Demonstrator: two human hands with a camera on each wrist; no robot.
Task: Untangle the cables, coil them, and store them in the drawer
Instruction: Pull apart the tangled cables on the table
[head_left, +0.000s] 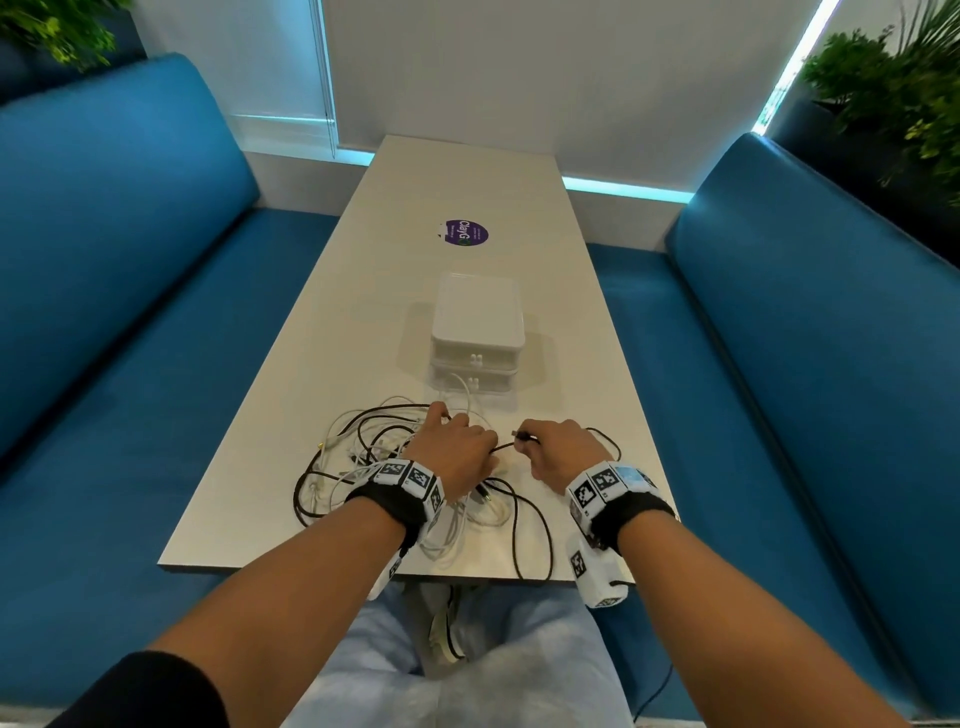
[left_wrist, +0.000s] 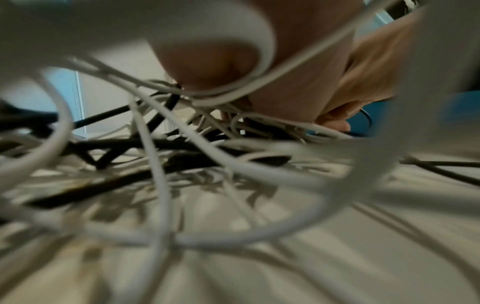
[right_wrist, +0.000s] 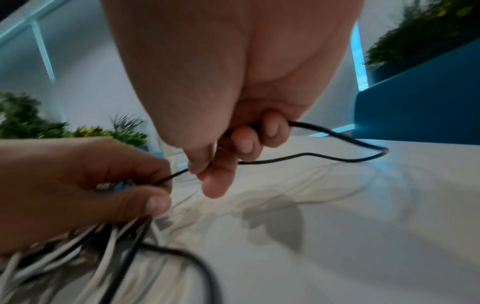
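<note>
A tangle of black and white cables (head_left: 374, 452) lies on the near end of the white table (head_left: 467, 197). My left hand (head_left: 457, 449) rests on top of the tangle, its fingers curled round a bunch of cables (right_wrist: 109, 242). My right hand (head_left: 558, 449) pinches a thin black cable (right_wrist: 337, 158) near its plug end, just right of the left hand. That cable runs between both hands and loops off to the right. In the left wrist view white cables (left_wrist: 161, 185) fill the picture, blurred. A white two-drawer box (head_left: 477, 332) stands behind the tangle, both drawers closed.
A purple round sticker (head_left: 466, 233) lies on the table beyond the box. Blue padded benches (head_left: 104, 291) flank the table on both sides. Plants (head_left: 893, 88) stand behind the benches. One black loop (head_left: 535, 545) reaches the table's near edge.
</note>
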